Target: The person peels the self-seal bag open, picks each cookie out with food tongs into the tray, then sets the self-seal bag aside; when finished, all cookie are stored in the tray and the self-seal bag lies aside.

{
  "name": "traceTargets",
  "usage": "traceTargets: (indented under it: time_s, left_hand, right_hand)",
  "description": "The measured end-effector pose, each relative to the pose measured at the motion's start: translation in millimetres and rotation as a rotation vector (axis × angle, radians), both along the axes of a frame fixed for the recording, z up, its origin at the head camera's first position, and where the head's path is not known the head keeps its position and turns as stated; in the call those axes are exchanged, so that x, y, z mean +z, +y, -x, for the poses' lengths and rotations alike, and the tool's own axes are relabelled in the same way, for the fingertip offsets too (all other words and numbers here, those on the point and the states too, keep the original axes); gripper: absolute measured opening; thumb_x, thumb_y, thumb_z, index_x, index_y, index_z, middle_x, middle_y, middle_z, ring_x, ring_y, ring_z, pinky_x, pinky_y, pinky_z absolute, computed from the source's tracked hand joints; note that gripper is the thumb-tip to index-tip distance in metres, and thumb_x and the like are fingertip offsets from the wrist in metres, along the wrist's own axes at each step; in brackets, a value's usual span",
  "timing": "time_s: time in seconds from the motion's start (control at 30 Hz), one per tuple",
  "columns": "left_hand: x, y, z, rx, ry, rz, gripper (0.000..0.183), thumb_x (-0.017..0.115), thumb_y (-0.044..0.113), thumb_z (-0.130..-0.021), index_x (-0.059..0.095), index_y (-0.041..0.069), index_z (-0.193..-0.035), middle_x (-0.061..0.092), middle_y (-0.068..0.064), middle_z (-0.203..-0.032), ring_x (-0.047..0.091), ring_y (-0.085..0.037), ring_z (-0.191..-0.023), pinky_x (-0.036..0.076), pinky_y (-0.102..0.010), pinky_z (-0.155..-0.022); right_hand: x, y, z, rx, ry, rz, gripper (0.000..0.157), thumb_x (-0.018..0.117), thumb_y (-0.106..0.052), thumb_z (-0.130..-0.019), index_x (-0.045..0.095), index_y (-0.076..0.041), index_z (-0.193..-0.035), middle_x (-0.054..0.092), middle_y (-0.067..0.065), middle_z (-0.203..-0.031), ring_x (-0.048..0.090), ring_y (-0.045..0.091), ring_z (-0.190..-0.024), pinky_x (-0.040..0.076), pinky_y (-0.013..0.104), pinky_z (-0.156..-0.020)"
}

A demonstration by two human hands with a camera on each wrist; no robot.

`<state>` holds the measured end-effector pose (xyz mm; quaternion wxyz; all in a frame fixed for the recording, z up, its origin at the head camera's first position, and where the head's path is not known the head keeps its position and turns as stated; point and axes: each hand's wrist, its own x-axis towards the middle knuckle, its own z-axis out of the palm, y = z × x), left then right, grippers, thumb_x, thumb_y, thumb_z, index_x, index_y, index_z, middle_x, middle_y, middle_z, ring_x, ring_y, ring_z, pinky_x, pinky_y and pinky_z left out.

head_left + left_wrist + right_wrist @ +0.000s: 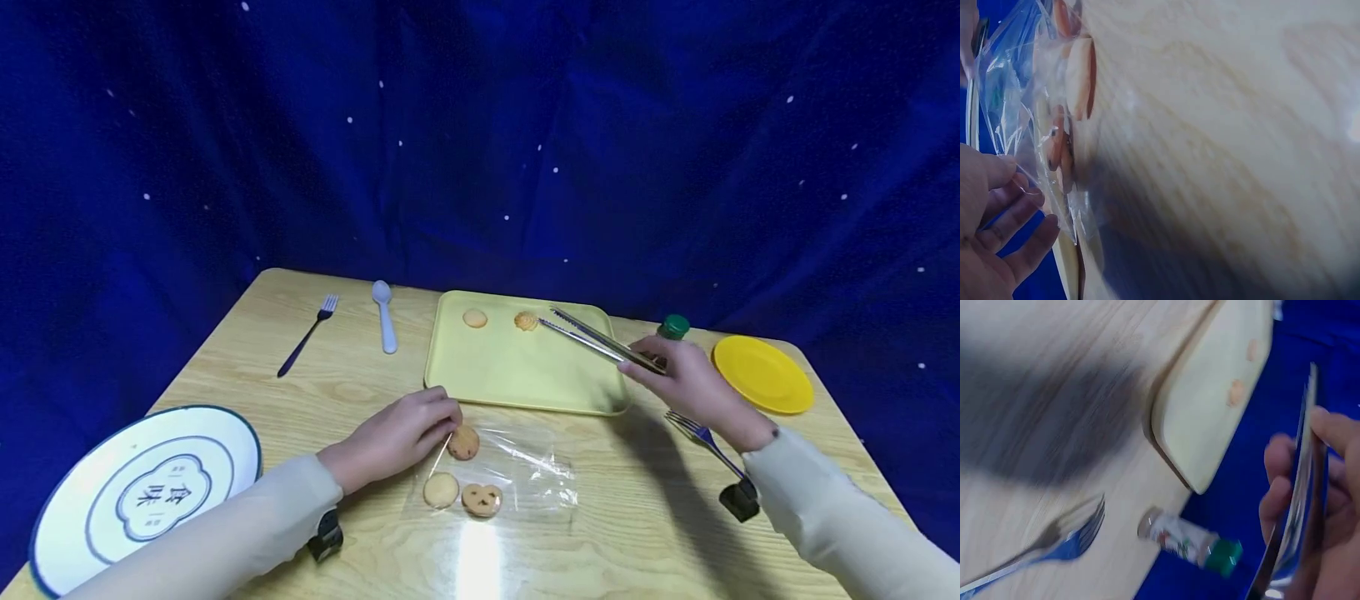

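My left hand (396,435) pinches the edge of a clear plastic bag (528,475), its thumb and fingertips on the film in the left wrist view. Three cookies lie in the bag: a speckled one (465,444), a plain round one (441,490) and one with dark cutouts (482,500). Metal tongs (600,343) are in my right hand (686,379), held above the right part of a yellow tray (510,379). Their tips stand apart, close to a swirled cookie (527,321) on the tray. A plain round cookie (475,318) lies left of that one.
A white plate (67,517) is at the left, with a dark fork (307,337) and pale spoon (385,318) behind. On the right are a yellow plate (762,375), another fork (708,437) and a green-capped bottle (1179,536), partly hidden by my hand in the head view.
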<state>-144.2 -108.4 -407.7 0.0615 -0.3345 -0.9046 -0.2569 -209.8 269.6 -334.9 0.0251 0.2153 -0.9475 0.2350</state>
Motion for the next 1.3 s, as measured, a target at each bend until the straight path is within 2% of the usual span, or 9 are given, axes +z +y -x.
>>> traceTargets:
  time_s: [0.17,0.3,0.43,0.57,0.67,0.77,0.9,1.1,1.3]
  left_hand:
    - [2.9,-2,0.9,0.018,-0.001,-0.004,0.007,0.059,0.015,-0.097,0.066,0.018,-0.098,0.06,0.007,-0.093,0.057,-0.005,-0.084,0.052,-0.023,-0.075]
    - [4.3,-4,1.4,0.023,0.007,-0.007,0.007,0.059,0.014,-0.096,0.066,0.017,-0.097,0.06,0.007,-0.093,0.058,-0.005,-0.084,0.053,-0.023,-0.075]
    - [3.7,-5,1.1,0.019,0.014,-0.011,0.007,0.06,0.014,-0.096,0.066,0.017,-0.097,0.06,0.007,-0.092,0.057,-0.005,-0.084,0.053,-0.023,-0.075]
    - [4.0,-5,0.2,0.012,0.016,-0.015,0.007,0.059,0.014,-0.096,0.066,0.017,-0.097,0.06,0.007,-0.091,0.057,-0.004,-0.083,0.052,-0.023,-0.075]
    - [4.8,-3,0.8,0.004,0.016,-0.018,0.007,0.059,0.014,-0.096,0.066,0.016,-0.096,0.059,0.007,-0.091,0.056,-0.005,-0.083,0.052,-0.022,-0.075]
    - [6.2,-1,2.6,-0.004,0.016,-0.019,0.008,0.059,0.013,-0.097,0.065,0.016,-0.096,0.059,0.007,-0.091,0.057,-0.005,-0.083,0.052,-0.022,-0.075]
    - [8.3,0,4.3,-0.004,0.01,-0.019,0.008,0.059,0.013,-0.097,0.066,0.016,-0.096,0.06,0.007,-0.092,0.057,-0.005,-0.083,0.052,-0.022,-0.075]
    - [7.2,1,3.0,0.001,-0.02,-0.012,0.008,0.058,0.014,-0.097,0.066,0.017,-0.097,0.059,0.007,-0.091,0.056,-0.004,-0.083,0.052,-0.022,-0.075]
    - [4.6,2,1.5,-0.003,-0.029,-0.017,0.007,0.059,0.016,-0.097,0.066,0.017,-0.097,0.059,0.008,-0.091,0.057,-0.004,-0.082,0.052,-0.021,-0.075]
  right_hand:
    - [15.9,29,-32.7,0.151,-0.059,0.09,0.005,0.063,-0.019,-0.094,0.067,-0.017,-0.093,0.059,-0.001,-0.066,0.049,0.005,-0.052,0.043,0.023,-0.045]
    - [21.8,54,-50.4,0.265,-0.175,0.138,0.009,0.062,-0.01,-0.094,0.066,-0.019,-0.092,0.056,0.001,-0.062,0.049,0.003,-0.051,0.041,0.022,-0.043]
    - [19.7,74,-60.4,0.371,-0.329,0.164,0.012,0.061,-0.005,-0.094,0.067,-0.016,-0.095,0.057,0.003,-0.066,0.053,0.006,-0.053,0.042,0.023,-0.043]
    - [7.8,70,-67.4,0.457,-0.426,0.19,0.014,0.059,-0.004,-0.094,0.067,-0.015,-0.098,0.058,0.006,-0.069,0.056,0.008,-0.055,0.045,0.023,-0.046]
    - [-5.5,51,-71.4,0.481,-0.379,0.156,0.011,0.059,-0.01,-0.096,0.067,-0.016,-0.098,0.059,0.006,-0.067,0.054,0.002,-0.054,0.046,0.021,-0.046]
    - [-18.3,26,-74.5,0.44,-0.217,0.032,0.01,0.06,-0.022,-0.096,0.069,-0.018,-0.1,0.068,-0.003,-0.076,0.059,-0.004,-0.068,0.052,0.022,-0.057]
    - [-31.1,-5,-75.3,0.337,-0.014,-0.145,0.021,0.063,-0.034,-0.094,0.07,-0.019,-0.107,0.073,-0.009,-0.1,0.066,0.002,-0.091,0.055,0.028,-0.077]
    - [-43.1,-38,-74.1,0.306,0.067,-0.208,0.029,0.066,-0.036,-0.091,0.068,-0.016,-0.112,0.072,-0.006,-0.101,0.066,0.005,-0.089,0.055,0.03,-0.078]
    - [-49.6,-55,-73.9,0.279,0.047,-0.197,0.032,0.067,-0.04,-0.09,0.066,-0.017,-0.112,0.07,-0.008,-0.098,0.059,0.001,-0.077,0.051,0.024,-0.07]
